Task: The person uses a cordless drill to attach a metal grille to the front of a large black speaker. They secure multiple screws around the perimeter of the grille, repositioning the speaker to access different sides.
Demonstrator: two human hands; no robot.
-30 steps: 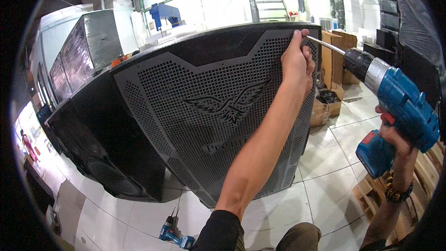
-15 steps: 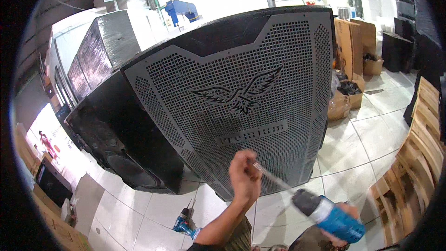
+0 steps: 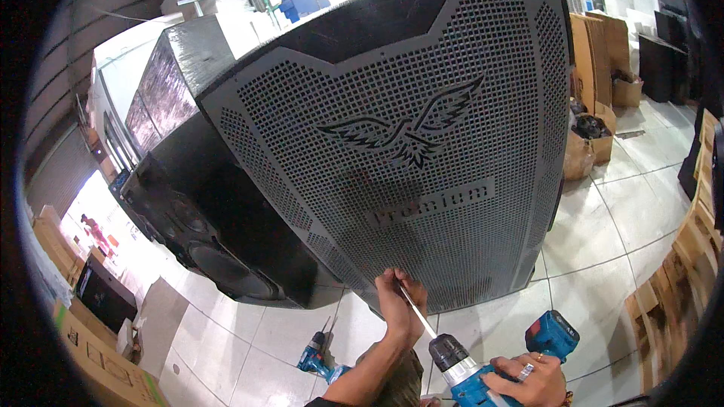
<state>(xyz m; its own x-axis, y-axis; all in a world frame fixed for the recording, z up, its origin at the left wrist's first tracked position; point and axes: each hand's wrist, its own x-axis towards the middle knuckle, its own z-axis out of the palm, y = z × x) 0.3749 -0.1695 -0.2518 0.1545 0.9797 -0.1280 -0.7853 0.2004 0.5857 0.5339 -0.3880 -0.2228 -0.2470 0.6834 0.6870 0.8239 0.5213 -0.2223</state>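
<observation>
My right hand (image 3: 537, 386) grips a blue cordless drill (image 3: 473, 386) at the lower right, its battery pointing up and away. A long, thin driver bit (image 3: 421, 316) runs from the black chuck up and to the left. My left hand (image 3: 403, 307) is closed around the far end of that bit, its fingertips pinched together. Whether a screw is between them is hidden. Just beyond the left hand stands a big black speaker cabinet, with a perforated metal grille (image 3: 302, 136) bearing a winged bird emblem. The left hand is by the grille's lower part; I cannot tell whether they touch.
A second blue drill (image 3: 313, 354) stands on the tiled floor (image 3: 226, 354), left of my left forearm. Behind, at left, is another speaker cabinet (image 3: 226, 267) with bare drivers. Wooden slats (image 3: 679, 286) edge the right side. Cardboard boxes (image 3: 596, 60) stand at the back right.
The drill has swung left and turned in my right hand, its chuck now closer to my left hand. My left hand is slightly lower in view. The view has shifted a little.
</observation>
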